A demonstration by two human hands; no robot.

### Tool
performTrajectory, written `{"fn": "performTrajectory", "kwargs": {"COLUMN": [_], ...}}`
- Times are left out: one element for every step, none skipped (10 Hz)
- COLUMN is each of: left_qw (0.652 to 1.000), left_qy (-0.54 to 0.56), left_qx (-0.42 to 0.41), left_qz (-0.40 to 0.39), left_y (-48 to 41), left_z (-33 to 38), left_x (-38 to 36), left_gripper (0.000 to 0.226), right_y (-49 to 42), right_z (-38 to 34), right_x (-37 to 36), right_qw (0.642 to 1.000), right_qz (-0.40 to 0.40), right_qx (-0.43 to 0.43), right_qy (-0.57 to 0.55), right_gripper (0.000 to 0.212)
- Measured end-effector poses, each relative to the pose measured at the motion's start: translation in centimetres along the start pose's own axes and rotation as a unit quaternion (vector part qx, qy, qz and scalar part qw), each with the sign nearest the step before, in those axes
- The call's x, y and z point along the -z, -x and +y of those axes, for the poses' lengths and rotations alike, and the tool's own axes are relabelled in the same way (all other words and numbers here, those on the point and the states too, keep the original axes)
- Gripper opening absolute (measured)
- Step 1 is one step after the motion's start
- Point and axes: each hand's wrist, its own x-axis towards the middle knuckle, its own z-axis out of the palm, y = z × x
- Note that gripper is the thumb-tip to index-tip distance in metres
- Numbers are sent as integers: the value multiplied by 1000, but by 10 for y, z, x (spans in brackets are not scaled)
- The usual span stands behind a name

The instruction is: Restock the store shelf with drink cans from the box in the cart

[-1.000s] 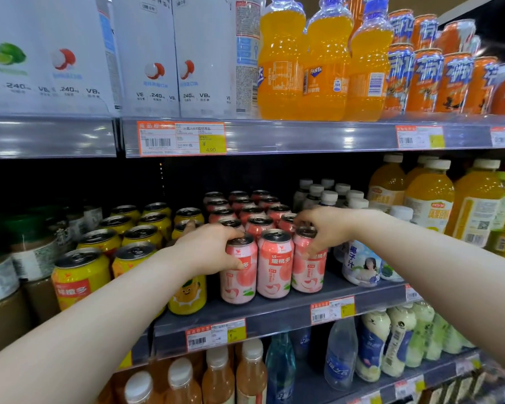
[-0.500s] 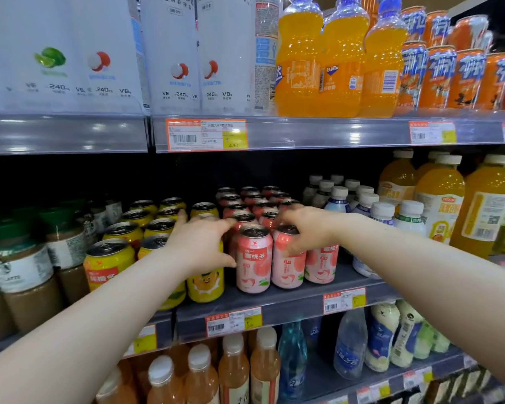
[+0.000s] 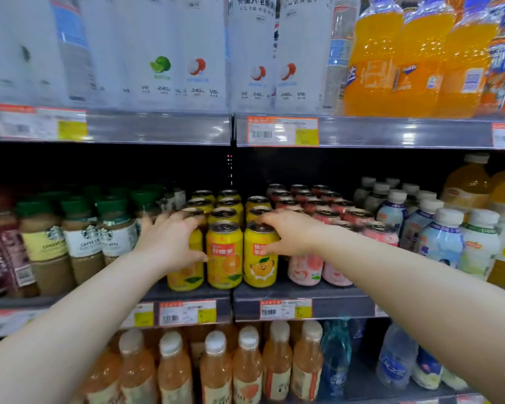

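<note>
The shelf (image 3: 303, 295) is big and grey and has three boards: one up high, one in the middle and one down low. On the high board stand tall white bottles (image 3: 164, 53), and to their right stand big orange soda bottles (image 3: 391, 68). On the low board stand light orange bottles with white caps (image 3: 216, 371). On the middle board, brown coffee bottles (image 3: 82, 237) stand at the left. Milky bottles (image 3: 446, 240) and juice bottles (image 3: 467, 185) stand at the right. In the middle of that board stand rows of yellow cans (image 3: 229, 199), and rows of pink cans (image 3: 305, 269) stand right beside them. Two bare arms reach in from the bottom to the front row of yellow cans. The left hand (image 3: 169, 243) is wrapped round the left yellow can (image 3: 184, 272), with the thumb on the front of it. The right hand (image 3: 289, 234) grips the right yellow can (image 3: 260, 266); its fingers curl over the top and its thumb presses on the front. The middle yellow can (image 3: 224, 255) stands between them, and no hand touches it. All three cans stand up straight at the front edge of the middle board. A small orange price tag (image 3: 283, 132) sticks to the edge of the high board.
</note>
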Motion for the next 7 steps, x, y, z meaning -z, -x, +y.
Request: {"fn": "performTrajectory", "kwargs": {"left_qw": [999, 995, 995, 995, 995, 995, 996], "left_qy": [40, 97, 100, 99, 97, 92, 71], "left_qx": [8, 5, 2, 2, 7, 28, 46], "left_qz": [-19, -34, -17, -14, -23, -30, 1], "left_y": [4, 6, 8, 10, 10, 12, 18], "left_z": [-14, -20, -20, -20, -20, -16, -11], "left_x": [-2, -5, -8, -9, -8, -8, 1], "left_gripper": [87, 81, 77, 76, 76, 83, 84], "right_y": [-1, -3, -4, -4, 0, 5, 29], "right_z": [1, 1, -3, -6, -9, -15, -21], "right_x": [1, 1, 2, 6, 5, 6, 2], "right_qw": [1000, 1000, 1000, 1000, 999, 999, 995], "right_qz": [-5, -5, -10, -5, -8, 4, 94], "right_qx": [-5, -5, -9, -16, -18, -26, 15], "right_qy": [-11, 0, 3, 9, 36, 25, -29], "right_gripper": [71, 71, 70, 71, 72, 74, 61]}}
